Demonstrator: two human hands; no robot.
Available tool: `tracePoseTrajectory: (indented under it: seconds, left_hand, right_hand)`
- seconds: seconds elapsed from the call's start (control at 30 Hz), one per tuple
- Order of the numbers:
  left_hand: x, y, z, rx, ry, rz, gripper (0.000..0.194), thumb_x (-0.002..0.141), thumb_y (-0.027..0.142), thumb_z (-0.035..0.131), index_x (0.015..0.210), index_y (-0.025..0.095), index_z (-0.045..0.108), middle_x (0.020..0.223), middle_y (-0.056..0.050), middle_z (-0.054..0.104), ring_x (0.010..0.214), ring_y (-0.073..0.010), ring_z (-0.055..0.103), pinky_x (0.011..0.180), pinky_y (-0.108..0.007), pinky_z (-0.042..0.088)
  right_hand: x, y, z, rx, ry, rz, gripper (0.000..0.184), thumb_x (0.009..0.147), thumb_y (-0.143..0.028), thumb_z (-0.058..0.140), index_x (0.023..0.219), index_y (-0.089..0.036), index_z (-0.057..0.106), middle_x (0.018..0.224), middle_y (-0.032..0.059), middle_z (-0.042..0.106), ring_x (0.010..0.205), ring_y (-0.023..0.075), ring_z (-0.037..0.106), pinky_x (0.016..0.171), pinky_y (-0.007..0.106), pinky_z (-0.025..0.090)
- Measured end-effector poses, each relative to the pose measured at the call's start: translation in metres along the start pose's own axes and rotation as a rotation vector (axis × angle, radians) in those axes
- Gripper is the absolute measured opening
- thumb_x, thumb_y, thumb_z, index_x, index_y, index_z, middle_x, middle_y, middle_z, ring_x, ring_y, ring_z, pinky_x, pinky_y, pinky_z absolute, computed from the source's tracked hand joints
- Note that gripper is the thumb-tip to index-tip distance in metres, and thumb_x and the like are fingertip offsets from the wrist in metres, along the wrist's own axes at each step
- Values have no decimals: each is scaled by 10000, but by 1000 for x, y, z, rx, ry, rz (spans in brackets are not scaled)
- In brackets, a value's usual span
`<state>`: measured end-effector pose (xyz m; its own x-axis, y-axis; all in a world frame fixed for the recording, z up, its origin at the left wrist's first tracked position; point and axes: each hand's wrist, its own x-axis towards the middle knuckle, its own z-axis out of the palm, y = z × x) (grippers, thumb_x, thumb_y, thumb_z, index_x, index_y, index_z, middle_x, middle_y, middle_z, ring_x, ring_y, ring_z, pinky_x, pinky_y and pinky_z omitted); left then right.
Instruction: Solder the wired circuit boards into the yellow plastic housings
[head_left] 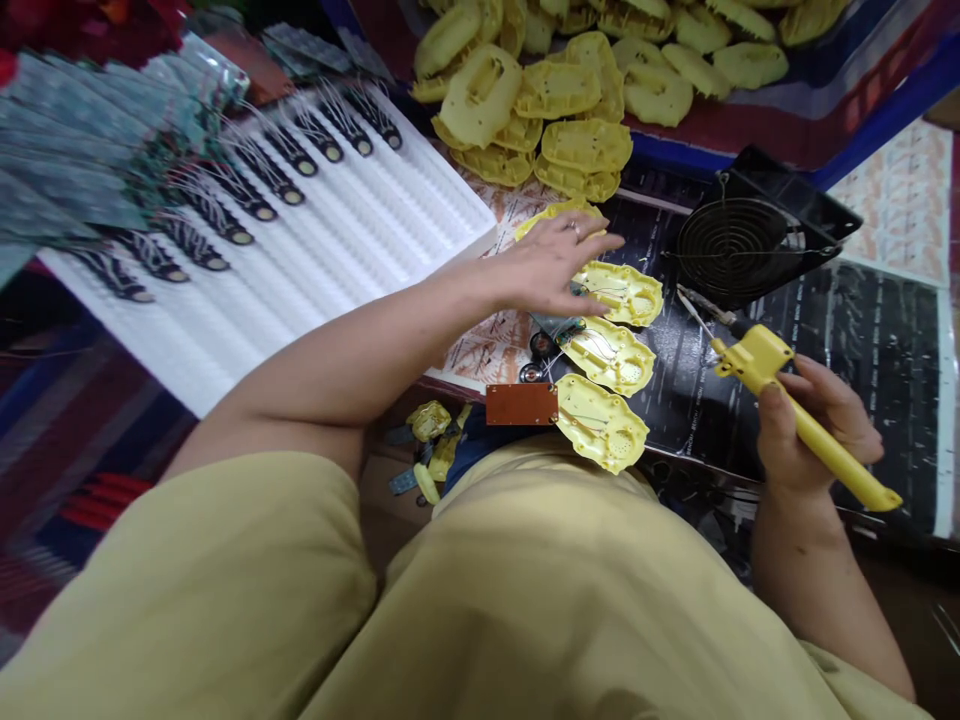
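My right hand (814,425) is wrapped round the handle of a yellow soldering gun (757,360). The gun's thin metal tip points up and left, near the black fan. With fingers spread, my left hand (555,262) reaches over a row of yellow plastic shells; whether it touches one I cannot tell. One shell (626,292) lies just beside its fingers, another shell (611,355) below that, and the nearest shell (602,422) by my body. Thin wires run inside them. A brown circuit board (523,404) and small round black speakers (541,346) sit left of the shells.
Several yellow shells (559,90) are heaped at the back, partly in a blue-rimmed bin (750,140). A black fan (739,240) stands right of centre on the black mat (840,340). A ridged white foam tray (360,230) at left bears wired parts and green boards (67,150).
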<state>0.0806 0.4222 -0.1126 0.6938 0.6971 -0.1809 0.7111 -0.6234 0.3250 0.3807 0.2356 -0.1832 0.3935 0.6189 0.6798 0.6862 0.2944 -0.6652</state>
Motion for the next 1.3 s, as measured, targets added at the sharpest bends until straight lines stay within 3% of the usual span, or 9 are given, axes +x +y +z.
tracePoseTrajectory:
  seconds: [0.13, 0.3, 0.53, 0.7, 0.9, 0.97, 1.1, 1.2, 1.3]
  left_hand:
    - [-50, 0, 9, 43, -278, 80, 1020, 817, 704, 837, 1686, 298, 491, 1851, -143, 350, 1735, -469, 240, 1366, -578, 285]
    - [-92, 19, 30, 131, -268, 73, 982, 865, 655, 856, 1700, 278, 502, 1880, -202, 252, 1712, -516, 293, 1370, -630, 287]
    - [-124, 7, 32, 162, -168, -3, 553, 1084, 414, 572, 1608, 243, 607, 1717, -202, 538, 1415, -370, 683, 1199, -481, 541]
    - [-206, -27, 26, -68, -72, -156, 477, 1074, 449, 437, 1358, 249, 765, 1380, -142, 782, 1264, -293, 749, 1125, -396, 582]
    - [-302, -49, 28, -225, -385, -376, 548, 956, 558, 557, 1367, 277, 787, 1335, -63, 842, 1167, -307, 792, 1057, -418, 608]
    - [-301, -42, 48, -183, -460, -414, 652, 971, 558, 555, 1511, 226, 709, 1517, -127, 751, 1343, -340, 741, 1147, -445, 573]
    - [-254, -13, 114, -96, -396, -345, 886, 1012, 553, 644, 1769, 165, 394, 1840, -233, 336, 1697, -351, 407, 1344, -424, 398]
    - [-221, 4, 153, -23, -440, -361, 796, 1081, 407, 599, 1780, 118, 354, 1744, -294, 475, 1625, -371, 514, 1320, -451, 434]
    - [-211, 11, 159, -45, -456, -381, 642, 1073, 305, 621, 1689, 149, 534, 1654, -270, 595, 1499, -369, 655, 1217, -442, 549]
  right_hand:
    - [-8, 9, -20, -57, 94, -56, 353, 805, -519, 912, 1077, -295, 888, 864, 41, 830, 628, 249, 769, 522, 339, 606]
    - [-13, 8, -24, -30, 135, -107, 306, 803, -463, 923, 1081, -337, 895, 797, 37, 813, 572, 234, 729, 520, 351, 578]
    - [-15, -4, -16, -8, 170, -103, 315, 770, -547, 917, 976, -310, 892, 709, 25, 766, 515, 225, 675, 504, 372, 568]
    - [-19, -5, -6, 2, 211, -72, 390, 752, -662, 906, 901, -303, 874, 672, 31, 733, 499, 234, 658, 492, 403, 544]
    - [-24, -6, 5, 3, 205, -99, 401, 780, -710, 869, 916, -333, 888, 653, 38, 702, 512, 220, 606, 550, 441, 535]
    - [-25, -6, 6, 10, 242, -124, 399, 764, -738, 866, 889, -360, 888, 646, 44, 697, 503, 218, 573, 551, 463, 520]
    - [-28, -3, 5, 25, 380, -131, 440, 701, -820, 858, 812, -394, 868, 601, 55, 647, 530, 249, 545, 674, 599, 559]
    - [-32, 1, 1, 15, 418, -135, 476, 677, -856, 845, 806, -399, 864, 574, 61, 602, 572, 290, 574, 797, 710, 560]
    - [-35, 9, -4, 25, 395, -148, 465, 709, -832, 843, 841, -388, 870, 598, 61, 634, 566, 293, 599, 735, 680, 584]
